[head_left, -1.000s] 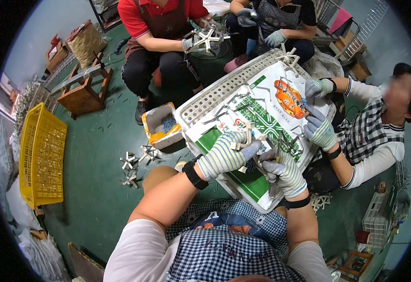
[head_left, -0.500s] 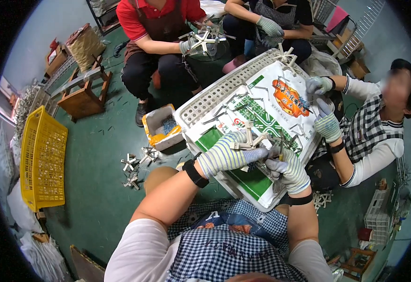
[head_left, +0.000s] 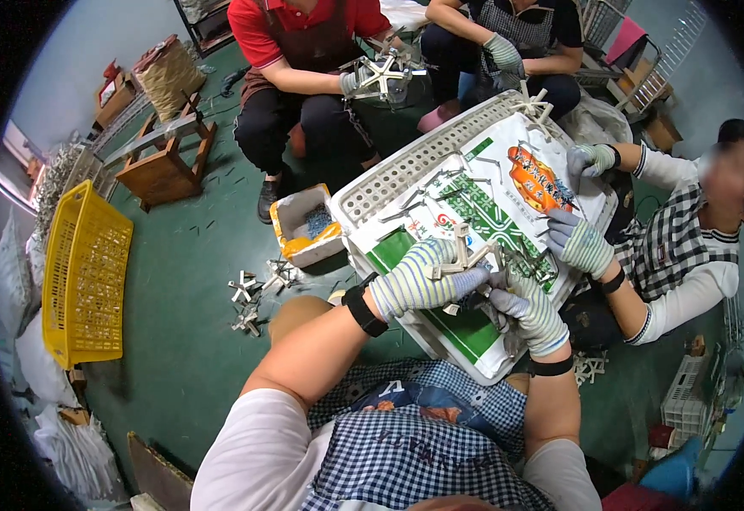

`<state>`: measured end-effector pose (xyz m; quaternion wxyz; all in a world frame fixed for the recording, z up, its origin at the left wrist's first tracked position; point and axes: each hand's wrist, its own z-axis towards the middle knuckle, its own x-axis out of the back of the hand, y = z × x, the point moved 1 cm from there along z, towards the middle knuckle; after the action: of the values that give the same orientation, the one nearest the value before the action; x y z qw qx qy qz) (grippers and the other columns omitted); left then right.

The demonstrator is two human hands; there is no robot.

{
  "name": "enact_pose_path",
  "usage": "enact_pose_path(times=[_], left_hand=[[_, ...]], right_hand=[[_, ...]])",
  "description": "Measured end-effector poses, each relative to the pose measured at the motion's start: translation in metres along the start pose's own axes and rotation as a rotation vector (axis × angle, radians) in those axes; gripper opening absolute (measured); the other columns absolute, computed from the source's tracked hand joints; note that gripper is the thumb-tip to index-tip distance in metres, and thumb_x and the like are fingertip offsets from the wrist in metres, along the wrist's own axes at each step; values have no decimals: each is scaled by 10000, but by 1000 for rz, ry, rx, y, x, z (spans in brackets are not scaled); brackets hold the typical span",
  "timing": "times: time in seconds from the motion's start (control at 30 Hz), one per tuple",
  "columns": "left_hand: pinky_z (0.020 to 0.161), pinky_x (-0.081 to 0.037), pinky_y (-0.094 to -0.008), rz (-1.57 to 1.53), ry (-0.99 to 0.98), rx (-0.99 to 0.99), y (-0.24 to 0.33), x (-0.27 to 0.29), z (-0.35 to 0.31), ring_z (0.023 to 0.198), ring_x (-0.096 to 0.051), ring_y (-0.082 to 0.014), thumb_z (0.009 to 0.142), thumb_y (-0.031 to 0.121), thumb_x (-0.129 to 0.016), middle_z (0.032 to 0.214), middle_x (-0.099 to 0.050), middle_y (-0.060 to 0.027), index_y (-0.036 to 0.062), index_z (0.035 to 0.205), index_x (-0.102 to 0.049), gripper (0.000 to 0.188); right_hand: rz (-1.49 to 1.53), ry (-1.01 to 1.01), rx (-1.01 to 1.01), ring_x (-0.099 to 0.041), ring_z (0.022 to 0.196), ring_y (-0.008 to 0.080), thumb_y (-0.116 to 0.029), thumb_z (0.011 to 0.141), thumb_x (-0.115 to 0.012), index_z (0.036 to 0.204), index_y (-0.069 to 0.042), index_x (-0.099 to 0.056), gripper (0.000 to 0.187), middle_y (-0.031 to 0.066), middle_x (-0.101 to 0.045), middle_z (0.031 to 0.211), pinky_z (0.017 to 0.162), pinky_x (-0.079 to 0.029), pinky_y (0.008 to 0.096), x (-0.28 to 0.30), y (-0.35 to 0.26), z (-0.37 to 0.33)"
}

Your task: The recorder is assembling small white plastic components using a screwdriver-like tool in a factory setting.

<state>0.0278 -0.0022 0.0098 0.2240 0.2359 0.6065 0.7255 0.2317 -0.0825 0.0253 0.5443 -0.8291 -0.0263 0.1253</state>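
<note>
My left hand, in a striped knit glove, is closed around a cream star-shaped bracket whose arms stick up past my fingers. Close beside it my gloved right hand is pinched at the bracket's near side; what lies between its fingers is too small and covered to make out. Both hands are above a white printed sack spread over a white plastic crate. Thin grey metal strips lie scattered on the sack. Across it, a co-worker's gloved hand reaches in from the right.
An open box holding small bluish parts stands left of the crate. Several star brackets lie on the green floor. A yellow basket and a wooden stool are further left. Another co-worker holds a star assembly opposite.
The view has shifted, so the scene sits slightly further right. My hands stay together at the bracket. The right co-worker's near hand has moved in lower over the sack.
</note>
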Motion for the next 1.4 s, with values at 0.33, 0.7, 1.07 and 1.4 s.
enact_pose_path(times=[0.33, 0.7, 1.07, 1.4], left_hand=[[571, -487, -419, 5, 9, 68, -7, 5, 9, 614, -623, -288, 908, 267, -686, 665, -619, -83, 98, 951, -698, 174], [574, -487, -412, 576, -42, -322, -12, 5, 15, 670, -652, -282, 939, 203, -633, 718, -643, -91, 97, 944, -694, 122], [686, -504, -422, 398, -46, -40, -11, -2, 10, 782, -659, -336, 952, 294, -607, 845, -682, -167, 55, 993, -692, 257], [894, -521, -277, -268, -84, 39, -18, 4, 20, 1028, -623, -114, 876, 111, -749, 1165, -693, -62, 17, 1284, -620, 439]], right_hand=[[-24, 135, 24, -483, 496, 74, -299, 910, -684, 1020, -20, -632, 305, 6, -577, 664, 448, -362, 208, -8, 0, 9], [171, 143, 8, -527, 560, 74, -290, 882, -743, 1202, 40, -608, 479, 56, -667, 786, 477, -371, 193, -1, 15, 12], [103, 152, 22, -538, 552, 70, -300, 905, -725, 1189, 44, -609, 461, 12, -615, 712, 485, -400, 192, -7, 13, 4], [89, 164, 15, -535, 543, 79, -353, 928, -688, 1086, 34, -644, 421, 56, -650, 740, 501, -396, 195, -4, 7, 16]])
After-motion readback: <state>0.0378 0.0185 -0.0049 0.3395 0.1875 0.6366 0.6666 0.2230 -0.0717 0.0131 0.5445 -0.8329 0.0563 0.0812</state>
